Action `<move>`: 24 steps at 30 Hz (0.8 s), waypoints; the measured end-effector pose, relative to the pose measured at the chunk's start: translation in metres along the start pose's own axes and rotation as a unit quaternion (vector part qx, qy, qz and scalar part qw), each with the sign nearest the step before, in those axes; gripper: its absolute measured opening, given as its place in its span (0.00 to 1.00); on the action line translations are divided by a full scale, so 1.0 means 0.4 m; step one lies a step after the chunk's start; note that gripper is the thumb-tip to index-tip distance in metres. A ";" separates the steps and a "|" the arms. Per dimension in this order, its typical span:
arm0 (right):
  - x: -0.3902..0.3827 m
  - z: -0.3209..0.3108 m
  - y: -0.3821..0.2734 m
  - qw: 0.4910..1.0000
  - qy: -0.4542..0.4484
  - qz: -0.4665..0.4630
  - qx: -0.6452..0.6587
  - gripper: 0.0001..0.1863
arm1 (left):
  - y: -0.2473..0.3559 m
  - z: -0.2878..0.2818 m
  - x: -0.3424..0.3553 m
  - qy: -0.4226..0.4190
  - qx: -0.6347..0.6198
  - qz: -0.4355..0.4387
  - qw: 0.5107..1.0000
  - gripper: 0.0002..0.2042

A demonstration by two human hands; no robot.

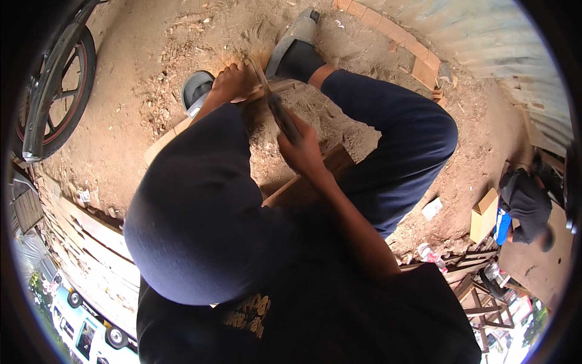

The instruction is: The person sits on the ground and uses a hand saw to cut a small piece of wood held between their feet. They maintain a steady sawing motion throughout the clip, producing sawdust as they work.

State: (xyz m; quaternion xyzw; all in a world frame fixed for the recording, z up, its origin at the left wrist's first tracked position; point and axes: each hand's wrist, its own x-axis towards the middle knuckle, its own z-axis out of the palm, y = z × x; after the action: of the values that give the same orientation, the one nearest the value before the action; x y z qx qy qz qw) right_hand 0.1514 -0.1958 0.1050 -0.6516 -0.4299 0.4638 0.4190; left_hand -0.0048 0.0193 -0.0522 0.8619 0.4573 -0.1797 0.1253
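Observation:
My right hand (300, 148) is closed round the dark handle of a long-bladed tool (270, 97). The blade, seen nearly edge-on, slants up and left. Its exact kind is unclear. By the blade's far end my left hand (235, 83) presses down with bent fingers on a pale wooden plank (276, 88). My raised left knee, in navy cloth, hides the middle of the plank and part of my left forearm. A strip of pale wood (167, 143) shows left of that knee. Yellowish dust lies on the ground beyond my left hand.
Grey footwear (294, 39) on my right foot stands just beyond the blade. A brown wooden beam (309, 176) lies between my legs. A motorcycle wheel (70, 91) stands at the left. Bricks (388, 27) line the corrugated sheet wall (485, 36). Another person (526, 197) bends beside a cardboard box (484, 217).

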 end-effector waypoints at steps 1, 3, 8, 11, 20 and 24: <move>0.035 0.014 -0.016 0.999 -0.022 0.027 -0.002 0.31 | 0.008 -0.006 -0.001 -0.008 0.000 -0.001 1.000 0.30; 0.010 0.023 -0.031 0.999 -0.003 0.022 -0.024 0.32 | 0.039 -0.034 0.003 -0.020 -0.009 0.006 1.000 0.30; -0.072 -0.019 0.000 0.996 0.018 -0.081 -0.033 0.32 | 0.043 -0.063 -0.025 -0.021 -0.037 -0.009 0.999 0.30; -0.023 -0.005 -0.024 0.998 -0.003 -0.054 -0.039 0.31 | 0.016 -0.020 0.013 -0.014 -0.018 0.004 1.000 0.32; -0.144 0.012 0.020 0.999 0.042 -0.029 0.006 0.31 | 0.045 -0.065 -0.036 0.028 -0.052 -0.007 0.998 0.35; 0.030 0.006 -0.053 0.999 -0.008 0.039 0.012 0.32 | 0.026 -0.015 -0.008 0.006 -0.011 0.020 1.000 0.33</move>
State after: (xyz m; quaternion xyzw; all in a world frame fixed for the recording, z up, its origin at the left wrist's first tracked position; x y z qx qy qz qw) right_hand 0.1478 -0.1781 0.1214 -0.6585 -0.4021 0.4903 0.4053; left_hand 0.0033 0.0136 -0.0450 0.8707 0.4423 -0.1669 0.1356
